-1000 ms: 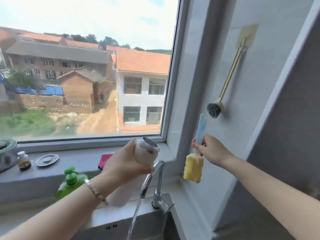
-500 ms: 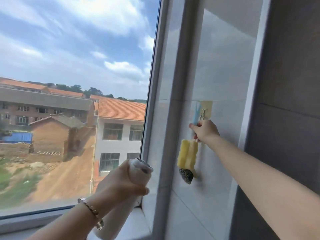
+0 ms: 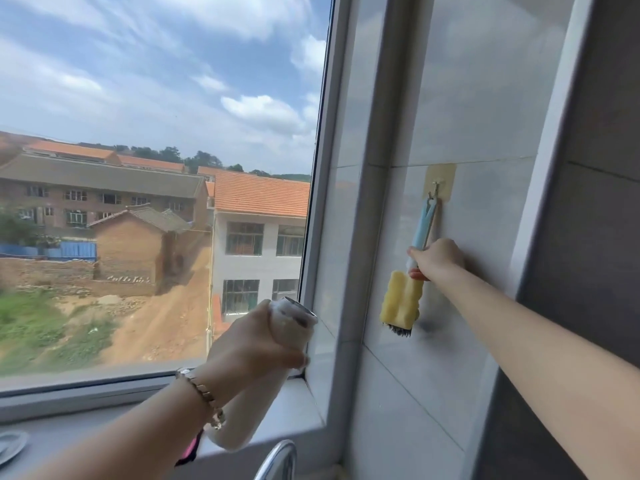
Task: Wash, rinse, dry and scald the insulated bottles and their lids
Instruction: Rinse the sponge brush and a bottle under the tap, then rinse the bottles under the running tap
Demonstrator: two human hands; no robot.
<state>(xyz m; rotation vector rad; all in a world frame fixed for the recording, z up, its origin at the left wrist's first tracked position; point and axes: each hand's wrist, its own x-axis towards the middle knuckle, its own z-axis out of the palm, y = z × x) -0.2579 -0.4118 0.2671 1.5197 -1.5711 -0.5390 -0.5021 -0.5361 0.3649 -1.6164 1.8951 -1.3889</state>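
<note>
My left hand (image 3: 249, 344) grips a white insulated bottle (image 3: 258, 403) near its open metal mouth, held tilted over the windowsill, with soapy film on its neck. My right hand (image 3: 434, 259) holds the pale blue handle of a sponge brush (image 3: 401, 301) against the tiled wall. The brush's yellow sponge head hangs below my fingers. Its handle loop sits at a small metal hook (image 3: 434, 192) on a beige adhesive pad. A dark bristle brush head (image 3: 401, 330) peeks out behind the sponge; its handle is hidden.
The curved top of a chrome tap (image 3: 277, 460) shows at the bottom edge. A grey windowsill (image 3: 104, 431) runs under the window, with a small dish (image 3: 10, 445) at far left and something pink (image 3: 188, 448) beneath my left wrist. A dark panel (image 3: 588, 237) borders the tiles on the right.
The view tilted up from the sink to the wall. My right hand raised the sponge brush to the hook, then slid down its handle. My left hand kept hold of the bottle.
</note>
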